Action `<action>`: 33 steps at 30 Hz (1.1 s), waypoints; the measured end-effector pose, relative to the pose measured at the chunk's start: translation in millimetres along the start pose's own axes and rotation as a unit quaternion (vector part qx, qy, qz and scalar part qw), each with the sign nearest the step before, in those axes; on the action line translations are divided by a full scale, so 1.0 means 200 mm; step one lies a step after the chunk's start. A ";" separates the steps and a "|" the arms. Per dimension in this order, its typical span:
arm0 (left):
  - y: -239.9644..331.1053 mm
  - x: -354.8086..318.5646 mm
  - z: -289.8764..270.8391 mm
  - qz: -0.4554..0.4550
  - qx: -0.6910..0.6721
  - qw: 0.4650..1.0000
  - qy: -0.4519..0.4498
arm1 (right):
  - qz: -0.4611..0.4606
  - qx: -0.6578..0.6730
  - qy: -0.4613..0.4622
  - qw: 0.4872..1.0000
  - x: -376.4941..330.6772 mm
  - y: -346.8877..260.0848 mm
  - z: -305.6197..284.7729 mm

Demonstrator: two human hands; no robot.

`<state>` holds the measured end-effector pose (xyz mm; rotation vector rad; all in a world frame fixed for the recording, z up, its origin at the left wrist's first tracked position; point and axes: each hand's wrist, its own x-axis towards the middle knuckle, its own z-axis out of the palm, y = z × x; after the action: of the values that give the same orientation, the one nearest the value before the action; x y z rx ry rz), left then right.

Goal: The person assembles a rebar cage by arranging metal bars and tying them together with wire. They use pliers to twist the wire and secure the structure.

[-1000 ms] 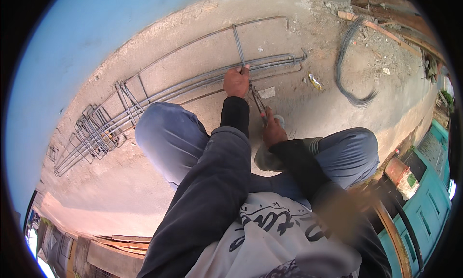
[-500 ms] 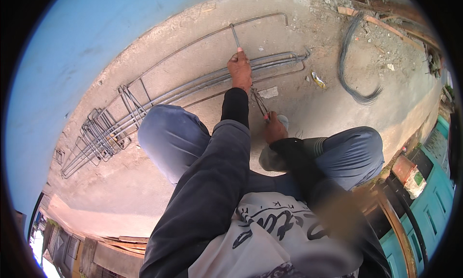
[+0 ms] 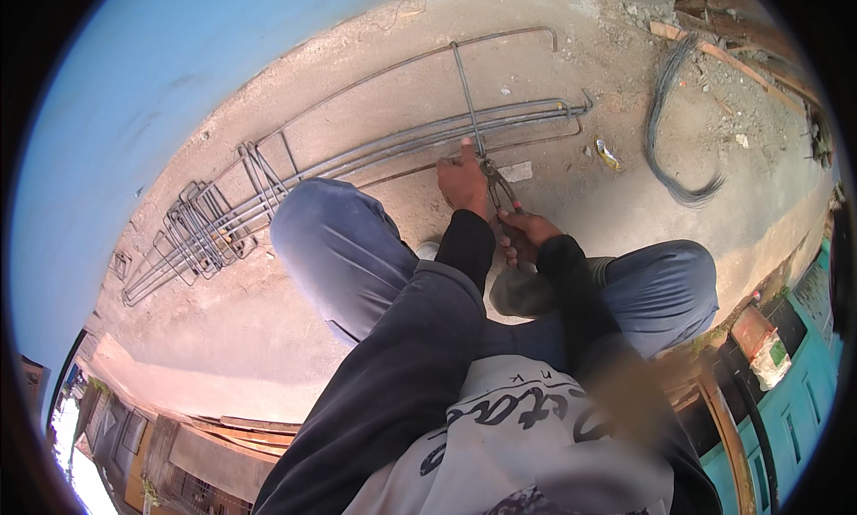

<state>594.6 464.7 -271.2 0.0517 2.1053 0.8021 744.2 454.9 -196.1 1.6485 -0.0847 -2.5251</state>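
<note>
In my right hand [image 3: 528, 231] is a pair of pincers [image 3: 505, 194] with reddish grips. Its jaws meet the near end of a narrow steel stirrup [image 3: 466, 91], where this crosses a thin bar [image 3: 527, 142]. My left hand [image 3: 464, 183] is closed right beside that crossing, just left of the jaws; whatever its fingers hold is hidden. The stirrup spans several long steel bars [image 3: 402, 142] with hooked ends, and its far end reaches another thin bar [image 3: 393, 62].
Bent stirrups [image 3: 201, 225] cluster around the bars' left end. A bundle of tie wire [image 3: 659, 131] lies at right, near a crumpled yellow wrapper [image 3: 608, 155] and a flat pale piece [image 3: 516, 171]. A blue wall [image 3: 152, 78] borders the far left; a wooden strip [image 3: 723, 64] lies far right.
My left hand has come down along the stirrup toward me, to its near end. The pincers have risen to the crossing there. The whole view has shifted slightly.
</note>
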 end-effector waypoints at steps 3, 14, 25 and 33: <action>-0.05 -0.01 0.05 -0.190 -0.066 0.949 -0.242 | -0.093 -0.167 0.067 0.979 0.02 -0.02 -0.01; -0.16 -0.02 0.03 -0.203 -0.264 0.893 -0.302 | -0.193 -0.486 0.199 0.828 0.19 0.01 -0.16; -0.05 -0.13 0.10 -0.270 -0.413 0.798 -0.347 | -0.104 -0.525 0.182 0.825 -0.12 -0.21 -0.06; -0.15 -0.16 0.31 -0.142 -0.394 0.860 -0.293 | -0.229 -0.756 0.392 0.472 0.02 -0.13 -0.17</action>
<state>667.7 463.0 -290.8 -0.3996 1.0721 1.2209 772.5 481.6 -217.1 1.4733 2.0768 -0.5833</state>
